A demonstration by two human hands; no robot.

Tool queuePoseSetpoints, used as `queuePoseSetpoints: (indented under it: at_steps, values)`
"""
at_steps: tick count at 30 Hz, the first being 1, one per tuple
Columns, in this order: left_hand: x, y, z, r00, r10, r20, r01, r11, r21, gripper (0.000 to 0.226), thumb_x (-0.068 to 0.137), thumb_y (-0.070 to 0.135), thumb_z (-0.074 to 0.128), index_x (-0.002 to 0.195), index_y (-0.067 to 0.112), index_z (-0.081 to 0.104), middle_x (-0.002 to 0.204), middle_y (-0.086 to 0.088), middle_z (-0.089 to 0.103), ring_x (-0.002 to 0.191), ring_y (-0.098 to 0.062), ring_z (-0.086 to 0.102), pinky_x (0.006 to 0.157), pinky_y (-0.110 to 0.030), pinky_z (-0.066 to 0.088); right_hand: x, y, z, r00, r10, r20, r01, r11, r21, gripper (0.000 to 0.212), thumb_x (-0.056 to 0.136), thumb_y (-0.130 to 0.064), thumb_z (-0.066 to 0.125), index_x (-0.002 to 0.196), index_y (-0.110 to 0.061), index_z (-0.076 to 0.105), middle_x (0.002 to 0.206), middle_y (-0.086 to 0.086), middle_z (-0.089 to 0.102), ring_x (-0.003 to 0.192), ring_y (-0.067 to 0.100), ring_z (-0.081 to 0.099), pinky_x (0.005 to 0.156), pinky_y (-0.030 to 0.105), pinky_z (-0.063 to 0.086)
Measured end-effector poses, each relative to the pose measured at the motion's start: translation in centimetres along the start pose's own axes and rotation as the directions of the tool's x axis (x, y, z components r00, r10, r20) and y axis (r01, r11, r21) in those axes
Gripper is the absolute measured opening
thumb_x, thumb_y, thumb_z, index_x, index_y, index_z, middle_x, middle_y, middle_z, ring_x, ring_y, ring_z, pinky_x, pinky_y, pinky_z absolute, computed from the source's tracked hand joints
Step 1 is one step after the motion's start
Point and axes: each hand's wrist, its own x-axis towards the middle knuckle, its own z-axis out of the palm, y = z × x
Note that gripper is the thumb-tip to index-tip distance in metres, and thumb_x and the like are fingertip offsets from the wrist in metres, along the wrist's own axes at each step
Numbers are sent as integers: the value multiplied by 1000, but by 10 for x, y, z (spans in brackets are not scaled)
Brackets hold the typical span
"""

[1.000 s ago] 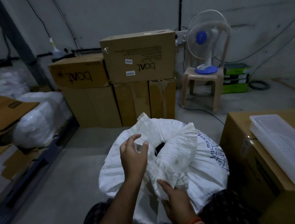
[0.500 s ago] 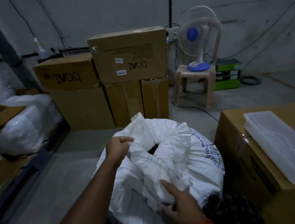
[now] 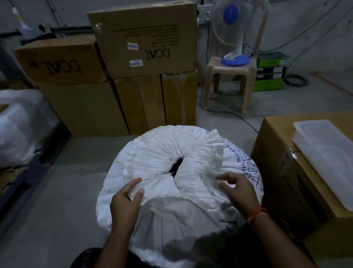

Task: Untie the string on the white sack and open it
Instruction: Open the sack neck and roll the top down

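The white woven sack (image 3: 162,148) stands between my knees, its top gathered into thick rolled folds around a small dark opening (image 3: 177,165). Blue print runs down its right side. My left hand (image 3: 126,200) pinches a fold of the sack's cloth at the near left of the opening. My right hand (image 3: 238,189) hovers over the near right fold with fingers spread, holding nothing. No string shows in this view.
Stacked cardboard boxes (image 3: 143,38) stand behind the sack. A plastic stool (image 3: 228,80) carries a table fan (image 3: 234,22). A carton (image 3: 285,167) topped by a clear plastic tray (image 3: 336,162) sits close on the right. White bundles (image 3: 10,127) lie on a rack at the left.
My left hand came down from the far left rim to the near left fold. My right hand let go of the near cloth and rose to the right. The upright folds now lie flatter.
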Motion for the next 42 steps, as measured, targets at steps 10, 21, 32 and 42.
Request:
queuePoseSetpoints:
  at_steps: [10, 21, 32, 42]
  values:
    - [5, -13, -12, 969, 19, 248, -32, 998, 51, 62, 81, 24, 86, 138, 32, 63, 143, 18, 61, 131, 16, 49, 110, -19, 40, 26, -9, 26, 940, 158, 301, -234, 944, 234, 28, 86, 1, 76, 112, -6, 75, 69, 3, 60, 50, 8, 53, 48, 15, 45]
    - [8, -12, -41, 961, 105, 255, -192, 917, 349, 53, 79, 21, 81, 131, 21, 70, 131, 5, 69, 121, -11, 61, 100, -11, 39, 4, 0, -31, 997, -62, -37, 52, 975, -216, 36, 79, -14, 84, 114, -19, 78, 112, 0, 78, 106, 16, 71, 93, 23, 50]
    - [3, -7, -30, 978, 110, -179, 15, 813, 583, 40, 93, 7, 58, 131, 15, 64, 143, -17, 50, 129, -42, 51, 102, -50, 49, -24, 22, -46, 999, 13, 49, 18, 818, -575, 45, 80, -20, 73, 125, -14, 71, 115, 17, 73, 109, 36, 67, 84, 25, 41]
    - [-54, -18, -23, 434, 26, 900, -865, 290, 409, 102, 86, 65, 58, 166, 31, 6, 174, 4, -13, 159, -17, -19, 131, -37, -3, -89, 11, 1, 582, -327, 745, 813, 263, -520, 74, 88, -42, 50, 159, -34, 30, 169, 4, 27, 153, 26, 33, 107, 41, 41]
